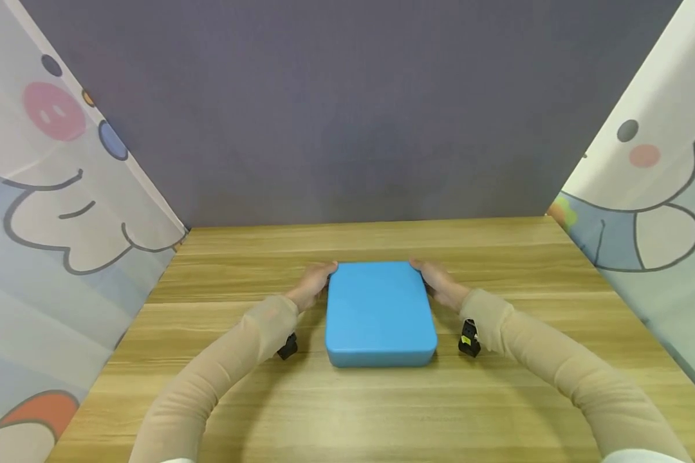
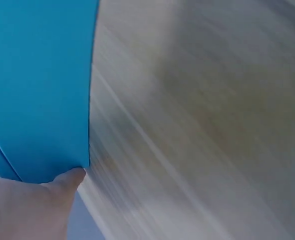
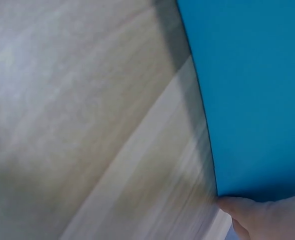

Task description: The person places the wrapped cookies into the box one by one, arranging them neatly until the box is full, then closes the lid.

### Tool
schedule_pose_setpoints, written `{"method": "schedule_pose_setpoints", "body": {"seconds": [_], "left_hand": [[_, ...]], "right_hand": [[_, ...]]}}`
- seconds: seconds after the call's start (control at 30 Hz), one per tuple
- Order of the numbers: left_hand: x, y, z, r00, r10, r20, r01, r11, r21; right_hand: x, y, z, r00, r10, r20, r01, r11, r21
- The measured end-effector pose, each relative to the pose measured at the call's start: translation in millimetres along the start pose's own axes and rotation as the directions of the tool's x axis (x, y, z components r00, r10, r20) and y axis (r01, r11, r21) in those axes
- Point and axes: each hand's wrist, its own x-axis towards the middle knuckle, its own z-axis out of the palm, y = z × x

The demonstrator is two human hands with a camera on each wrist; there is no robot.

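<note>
A blue box [image 1: 381,312] with rounded corners lies between my two hands over the middle of the wooden table. My left hand [image 1: 314,283] grips its far left corner, and my right hand [image 1: 440,283] grips the far right one. In the left wrist view the thumb presses the edge of the blue box [image 2: 37,90]. The right wrist view has the other thumb against the box [image 3: 257,100] in the same way. Most of the other fingers are hidden. Whether the underside touches the table, I cannot tell.
The wooden table [image 1: 382,411] ends at a dark grey panel [image 1: 359,116] at the back. Cartoon-printed curtains hang on the left [image 1: 52,212] and right [image 1: 666,193]. A black wrist device [image 1: 470,338] sits below the right sleeve, another [image 1: 287,346] below the left.
</note>
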Motion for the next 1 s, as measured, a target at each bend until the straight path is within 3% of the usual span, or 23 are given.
{"method": "schedule_pose_setpoints", "body": {"seconds": [0.1,0.2,0.27,0.37,0.43,0.5,0.57,0.77,1.0], "left_hand": [[-10.5,-5.9,-2.6,0.995,0.063,0.073,-0.071,0.99,0.119],[-29.1,-13.0,-7.8,0.972,0.095,0.215,-0.135,0.975,0.179],[-42.8,-16.3,-11.3,0.941,0.104,0.322,-0.169,0.969,0.18],[-57.1,-19.8,-15.2,0.88,0.125,0.458,-0.205,0.97,0.129],[-61.6,-20.9,-16.6,0.847,0.154,0.509,-0.236,0.966,0.1],[-62.5,-22.4,-17.3,0.825,0.184,0.534,-0.265,0.961,0.078],[-62.3,-24.5,-17.7,0.819,0.198,0.538,-0.284,0.955,0.081],[-60.3,-29.5,-14.9,0.832,0.186,0.523,-0.287,0.951,0.118],[-61.0,-36.4,-17.5,0.833,0.191,0.519,-0.261,0.963,0.065]], "right_hand": [[-1,2,0.7,1.0,0.002,-0.018,-0.002,1.0,-0.014],[-3,2,-0.1,1.0,-0.008,-0.004,0.007,0.999,-0.051],[-4,1,-2.2,1.0,-0.011,0.014,0.012,0.998,-0.069],[-5,-2,-7.2,0.999,-0.016,0.029,0.018,0.997,-0.076],[-5,-4,-10.1,0.999,-0.013,0.029,0.015,0.998,-0.059],[-4,-5,-11.9,0.999,-0.014,0.031,0.015,0.999,-0.05],[-3,-5,-12.2,0.999,-0.012,0.04,0.014,0.999,-0.047],[-1,-4,-14.2,0.999,-0.006,0.05,0.007,1.0,-0.024],[-4,-3,-13.3,0.994,-0.022,0.104,0.025,0.999,-0.03]]}}
